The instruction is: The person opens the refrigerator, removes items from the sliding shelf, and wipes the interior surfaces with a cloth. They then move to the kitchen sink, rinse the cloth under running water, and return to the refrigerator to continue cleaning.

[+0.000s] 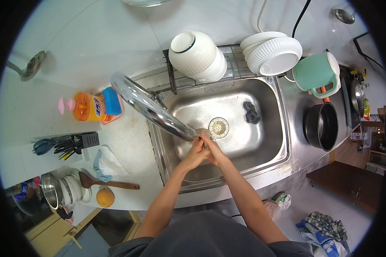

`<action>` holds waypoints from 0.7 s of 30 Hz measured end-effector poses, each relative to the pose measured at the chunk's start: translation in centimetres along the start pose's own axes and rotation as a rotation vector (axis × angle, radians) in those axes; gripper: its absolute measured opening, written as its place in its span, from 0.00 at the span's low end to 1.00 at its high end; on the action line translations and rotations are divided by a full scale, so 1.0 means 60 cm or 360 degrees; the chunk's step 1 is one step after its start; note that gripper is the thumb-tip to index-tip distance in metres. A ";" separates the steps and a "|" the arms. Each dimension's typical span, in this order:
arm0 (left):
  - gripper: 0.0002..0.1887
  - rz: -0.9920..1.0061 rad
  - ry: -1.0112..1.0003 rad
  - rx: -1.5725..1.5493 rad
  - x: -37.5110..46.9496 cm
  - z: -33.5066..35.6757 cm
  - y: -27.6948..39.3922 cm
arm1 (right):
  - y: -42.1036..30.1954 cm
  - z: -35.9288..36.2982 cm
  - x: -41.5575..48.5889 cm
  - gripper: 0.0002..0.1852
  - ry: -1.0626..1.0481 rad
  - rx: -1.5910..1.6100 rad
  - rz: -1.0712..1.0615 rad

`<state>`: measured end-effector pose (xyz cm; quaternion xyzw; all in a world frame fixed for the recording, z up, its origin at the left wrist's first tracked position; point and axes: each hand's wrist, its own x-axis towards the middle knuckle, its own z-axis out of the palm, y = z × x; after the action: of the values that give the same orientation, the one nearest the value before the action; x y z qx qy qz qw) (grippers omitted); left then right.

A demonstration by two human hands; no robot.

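Observation:
Under the mouth of the chrome faucet (154, 109), my left hand (196, 155) and my right hand (216, 153) are pressed together over the stainless steel sink (244, 151). Water seems to run onto the fingers. Whether anything lies between the palms is hidden. Just beyond the fingertips is the drain strainer (218, 128) in the basin floor. A dark scouring pad (251, 112), likely steel wool, lies in the basin to the right of the drain.
White bowls (196, 57) and white plates (273, 53) rest on a wire rack (233, 61) behind the sink. A mint-green kettle (315, 75) and black pot (321, 127) stand right. Leftward are a soap bottle (87, 107), blue sponge (112, 101), wooden turner (115, 184) and orange (105, 197).

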<state>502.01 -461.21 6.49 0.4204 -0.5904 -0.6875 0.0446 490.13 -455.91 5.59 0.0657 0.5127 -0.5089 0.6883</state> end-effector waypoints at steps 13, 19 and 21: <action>0.20 -0.0157 -0.0119 -0.2755 0.023 0.032 0.127 | -0.029 0.073 -0.090 0.11 -0.0916 0.2427 0.0690; 0.14 -0.0757 -0.0463 -0.1882 0.108 -0.007 0.049 | -0.080 0.010 -0.071 0.12 -0.0292 -0.0005 0.0566; 0.12 -0.0815 -0.0300 -0.1507 0.134 -0.010 0.026 | -0.084 0.019 -0.069 0.13 -0.0112 -0.0747 0.0371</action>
<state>496.57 -466.63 3.64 0.4211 -0.0966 -0.9018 0.0071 487.15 -456.37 11.51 -0.0548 0.5813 -0.2953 0.7562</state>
